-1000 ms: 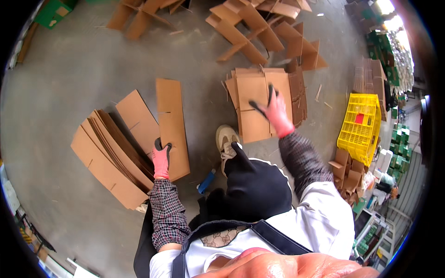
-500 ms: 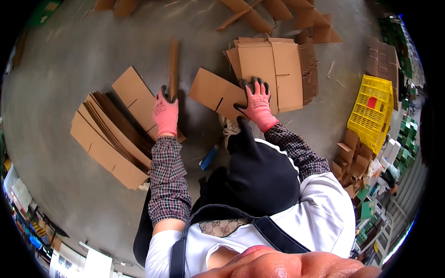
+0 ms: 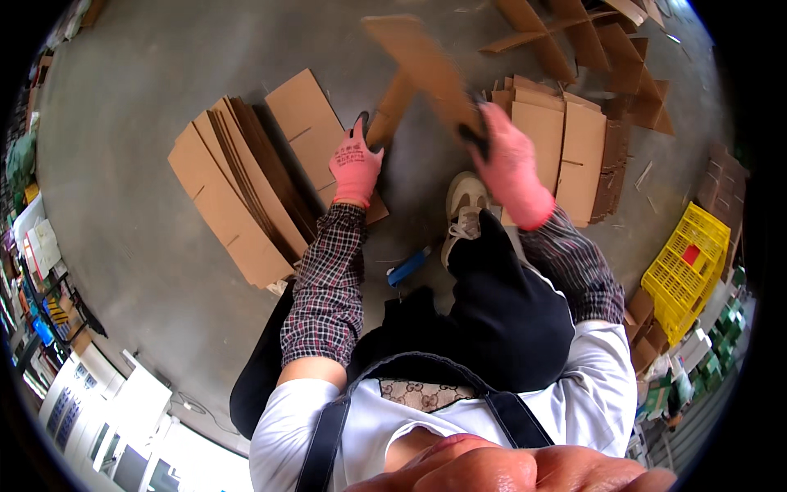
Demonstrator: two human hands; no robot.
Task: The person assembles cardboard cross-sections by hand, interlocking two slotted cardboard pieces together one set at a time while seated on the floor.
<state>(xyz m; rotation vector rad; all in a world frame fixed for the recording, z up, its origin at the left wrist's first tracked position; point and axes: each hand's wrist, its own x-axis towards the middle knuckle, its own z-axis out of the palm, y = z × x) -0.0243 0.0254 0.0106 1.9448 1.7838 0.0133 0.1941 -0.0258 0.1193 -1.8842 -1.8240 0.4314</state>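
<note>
My left hand (image 3: 356, 166), in a pink glove with dark fingertips, is closed on a narrow cardboard strip (image 3: 392, 108) that points away from me. My right hand (image 3: 514, 168), gloved alike and slightly blurred, grips the near end of a second cardboard divider strip (image 3: 426, 66). This one slants up to the left, its middle by the far end of the first; whether they touch I cannot tell. A slotted cardboard piece (image 3: 305, 119) lies on the floor beside my left hand. Flat slotted pieces (image 3: 586, 156) are piled beyond my right hand.
At the left a row of cardboard sheets (image 3: 234, 193) leans together. Assembled cardboard dividers (image 3: 602, 57) lie at the far right. A blue-handled tool (image 3: 408, 266) rests on the floor near my shoe (image 3: 465, 209). A yellow plastic crate (image 3: 687, 266) stands at the right.
My right hand has lifted a cardboard strip off the pile and brought it up toward the left hand's strip. The left hand keeps its strip, which now tilts. The whole view has shifted.
</note>
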